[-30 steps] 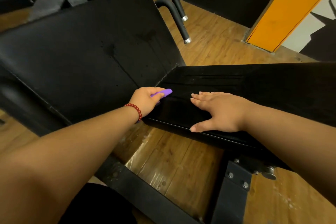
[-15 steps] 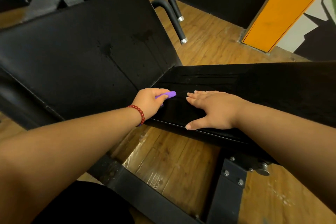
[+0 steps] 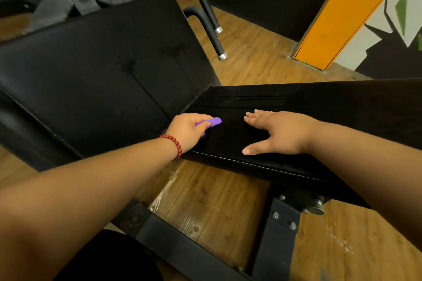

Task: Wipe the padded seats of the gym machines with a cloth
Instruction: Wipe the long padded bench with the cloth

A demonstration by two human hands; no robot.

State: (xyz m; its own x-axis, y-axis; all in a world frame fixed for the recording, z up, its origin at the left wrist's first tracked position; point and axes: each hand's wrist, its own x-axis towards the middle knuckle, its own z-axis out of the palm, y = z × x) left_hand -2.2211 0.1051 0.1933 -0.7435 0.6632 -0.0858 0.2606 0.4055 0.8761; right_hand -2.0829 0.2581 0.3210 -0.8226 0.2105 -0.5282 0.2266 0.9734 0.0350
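My left hand (image 3: 189, 131) is curled closed around a small purple cloth (image 3: 211, 123), and only a rounded end of it pokes out past my fingers; the rest is hidden under my palm. That hand presses the cloth down on the black padded seat (image 3: 308, 102), right at the seam where the seat meets the black padded backrest (image 3: 102, 70) that tilts away to the left. A string of dark red beads (image 3: 174, 143) sits around my left wrist.

My right hand (image 3: 278, 132) lies flat on the same seat, just beside the cloth, fingers stretched out and together, thumb spread toward the near edge of the pad. It holds nothing.

The seat pad looks dark and slightly streaked ahead of my fingers. Below it the black steel frame (image 3: 278, 230) with its bolts stands on the wooden plank floor (image 3: 205, 201). Farther off, an orange pillar (image 3: 342, 13) rises at the upper right.
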